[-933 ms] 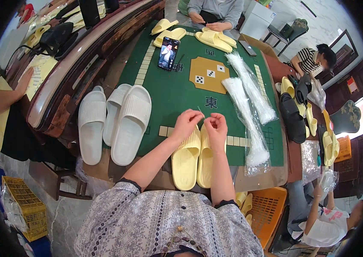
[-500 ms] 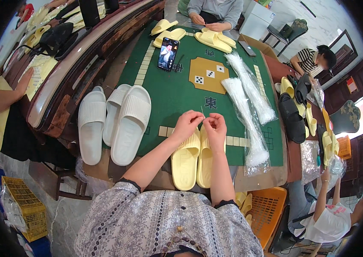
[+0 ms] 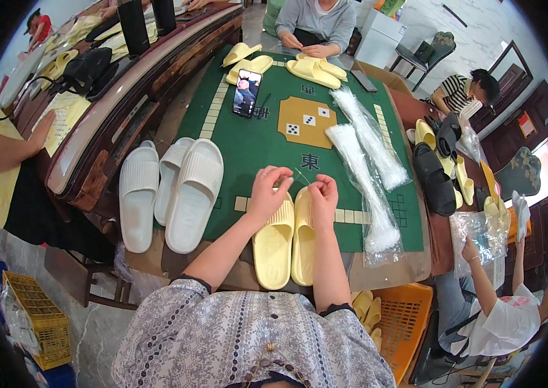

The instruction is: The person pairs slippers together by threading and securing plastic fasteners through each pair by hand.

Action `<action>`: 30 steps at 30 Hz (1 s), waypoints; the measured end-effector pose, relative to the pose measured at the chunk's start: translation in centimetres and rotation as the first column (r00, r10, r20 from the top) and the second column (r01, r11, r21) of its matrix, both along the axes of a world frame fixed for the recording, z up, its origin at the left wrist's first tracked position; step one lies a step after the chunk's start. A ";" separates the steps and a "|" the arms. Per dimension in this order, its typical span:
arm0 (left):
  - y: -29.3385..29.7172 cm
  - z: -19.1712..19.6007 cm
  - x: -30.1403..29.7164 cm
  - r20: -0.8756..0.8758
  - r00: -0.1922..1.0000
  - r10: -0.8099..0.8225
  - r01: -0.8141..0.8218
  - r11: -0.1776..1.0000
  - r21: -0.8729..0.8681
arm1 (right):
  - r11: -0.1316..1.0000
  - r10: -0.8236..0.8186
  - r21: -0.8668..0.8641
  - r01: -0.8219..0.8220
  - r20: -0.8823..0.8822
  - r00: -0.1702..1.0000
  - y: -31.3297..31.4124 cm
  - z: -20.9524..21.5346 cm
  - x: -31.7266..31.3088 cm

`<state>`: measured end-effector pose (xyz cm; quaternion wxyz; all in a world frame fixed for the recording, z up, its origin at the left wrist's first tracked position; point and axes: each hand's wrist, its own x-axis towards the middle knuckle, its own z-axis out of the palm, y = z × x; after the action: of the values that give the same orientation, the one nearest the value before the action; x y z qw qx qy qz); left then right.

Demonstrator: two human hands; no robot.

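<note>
Just above a pair of yellow slide sandals point(image 3: 273, 249) at the table's near edge, my two hands work close together. A thin, clear plastic strand point(image 3: 302, 176) stretches between them, partly looped. My left hand point(image 3: 270, 191) has its fingers curled, thumb and forefinger pinching near the strand's left end. The strand's other end is pinched in the fingertips of my right hand point(image 3: 324, 199). My forearms cover parts of the sandals. To the right lie clear bags holding bundles of white strands point(image 3: 361, 178).
Grey-white slides point(image 3: 194, 194) stand at the table's left. A lit phone point(image 3: 246, 94) and more yellow slides point(image 3: 314, 70) lie farther back on the green mat point(image 3: 229, 152). An orange crate point(image 3: 406, 317) sits beside me at the lower right. Other people work around.
My hands have drawn apart, the left one moving left, so the strand now spans between them. At the right, a co-worker's hands have moved with a clear bag.
</note>
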<state>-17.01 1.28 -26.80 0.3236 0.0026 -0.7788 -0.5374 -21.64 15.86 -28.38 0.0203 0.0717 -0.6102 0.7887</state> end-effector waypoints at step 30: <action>-3.8 6.8 12.7 0.068 0.975 0.213 -0.132 0.792 -0.596 | 0.984 0.139 -0.146 -0.100 0.293 0.946 6.2 -0.6 4.6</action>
<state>-4.30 -2.50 -20.00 0.3043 0.0089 -0.9227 -0.2367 -17.06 22.04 -28.94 -0.1167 -0.0144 -0.5483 0.8280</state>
